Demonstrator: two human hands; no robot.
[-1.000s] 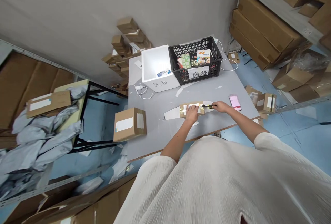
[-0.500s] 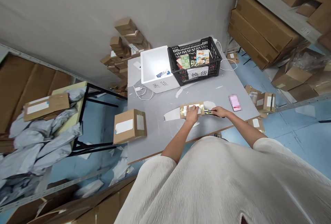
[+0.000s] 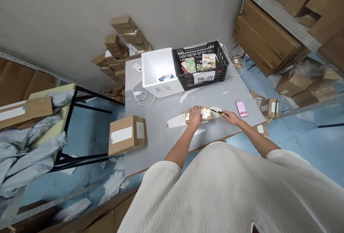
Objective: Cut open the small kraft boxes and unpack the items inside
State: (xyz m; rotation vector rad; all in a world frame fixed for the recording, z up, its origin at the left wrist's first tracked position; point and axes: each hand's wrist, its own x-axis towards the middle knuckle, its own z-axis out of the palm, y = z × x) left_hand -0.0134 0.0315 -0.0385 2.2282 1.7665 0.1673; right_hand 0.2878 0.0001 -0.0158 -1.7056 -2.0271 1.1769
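A small taped cardboard box (image 3: 206,115) with a white label lies on the grey table near its front edge. My left hand (image 3: 195,115) is over the left half of the box, fingers curled across its top and gripping it. In my right hand (image 3: 230,117) is a yellow-and-black box cutter (image 3: 217,112), its tip pointing left and close to the box's right end. Whether the blade touches the cardboard I cannot tell. White paper scraps (image 3: 176,121) show beside and under the box.
Behind stand a white foam bin (image 3: 163,92) and a black plastic crate (image 3: 200,82) holding packets. A phone (image 3: 241,108) lies to the right. A larger carton (image 3: 127,136) sits at the table's left edge. The grey table (image 3: 161,147) has a white cable (image 3: 145,100) on it.
My left hand has shifted from the middle of the small box to its left half. My right hand has drawn slightly right with the box cutter, which now shows more plainly. The view has shifted a little.
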